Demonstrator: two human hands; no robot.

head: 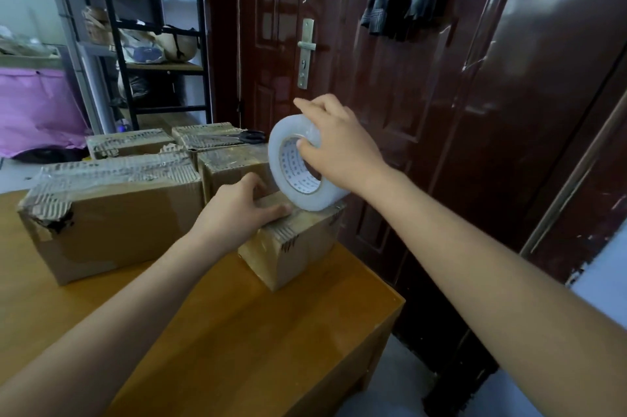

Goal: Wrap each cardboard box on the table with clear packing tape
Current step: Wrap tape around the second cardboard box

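Observation:
A small cardboard box (295, 250) stands near the right edge of the wooden table (210, 331). My left hand (234, 213) rests on its top, fingers curled over the far edge. My right hand (336, 145) grips a roll of clear packing tape (298, 165), thumb through the core, with the roll's lower rim touching the box's top right corner. A large taped box (108, 213) sits to the left, and several more boxes (234, 168) stand behind.
Black-handled scissors (249, 136) lie on a far box. A dark red door (390, 77) rises close behind the table's right side. A black metal shelf (149, 36) and a pink cloth (37, 111) are at the back left.

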